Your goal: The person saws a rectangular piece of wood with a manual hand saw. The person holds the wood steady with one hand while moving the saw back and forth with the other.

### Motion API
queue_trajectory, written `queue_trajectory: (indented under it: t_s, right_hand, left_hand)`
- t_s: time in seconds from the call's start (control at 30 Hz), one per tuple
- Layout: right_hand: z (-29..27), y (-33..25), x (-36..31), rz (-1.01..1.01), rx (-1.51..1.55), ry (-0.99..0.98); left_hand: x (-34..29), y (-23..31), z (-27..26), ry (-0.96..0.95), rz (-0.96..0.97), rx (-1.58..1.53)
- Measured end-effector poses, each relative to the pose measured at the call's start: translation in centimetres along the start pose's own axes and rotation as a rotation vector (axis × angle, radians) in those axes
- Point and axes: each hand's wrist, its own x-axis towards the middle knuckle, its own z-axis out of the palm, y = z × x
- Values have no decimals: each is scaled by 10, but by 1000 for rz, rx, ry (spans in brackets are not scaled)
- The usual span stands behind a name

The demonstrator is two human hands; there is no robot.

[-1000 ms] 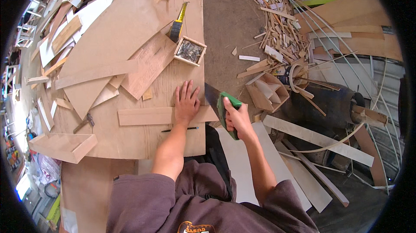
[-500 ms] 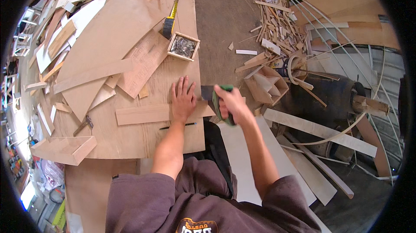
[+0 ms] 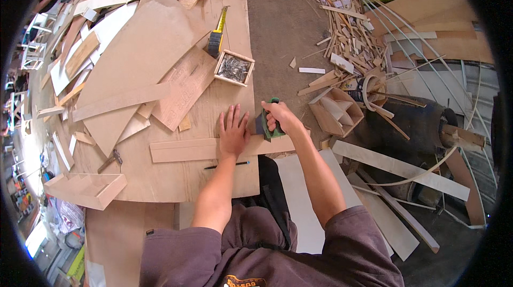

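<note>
My left hand (image 3: 234, 136) lies flat with its fingers spread on a long, narrow wooden board (image 3: 184, 150). The board's right end sticks out past the table's edge. In my right hand (image 3: 281, 118) is the green handle of a handsaw (image 3: 275, 129), the fingers wrapped round it. Little of the grey saw blade shows; it is at the board beside my left hand, just past the table's edge. Whether its teeth are in the wood cannot be made out. Below the board, close to my left wrist, rests a dark pen (image 3: 227, 165).
On the wooden table (image 3: 160, 183) are a yellow-and-black tape measure (image 3: 215, 41), a small box (image 3: 234, 81) of metal fasteners, a hammer (image 3: 110, 161), a wooden tray (image 3: 85, 188) and stacked panels (image 3: 141, 54). Offcuts (image 3: 355, 36) and a divided wooden box (image 3: 336, 113) lie on the floor at right.
My right hand and the saw have moved away from me and left, toward the table's edge. My left hand stays on the board. The whole view has shifted slightly.
</note>
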Motion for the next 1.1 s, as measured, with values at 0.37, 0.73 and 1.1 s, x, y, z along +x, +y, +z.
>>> queue_trajectory:
  t_s: [0.37, 0.73, 1.1]
  right_hand:
    - [-11, 32, 41, -64, 6, -14]
    - [43, 91, 89, -1110, -269, 687]
    - [-26, 56, -7, -407, 283, 170]
  left_hand:
    - [-16, 4, 0, -94, 14, 69]
    - [4, 1, -8, -101, -2, -48]
    - [0, -3, -1, -8, -10, -16]
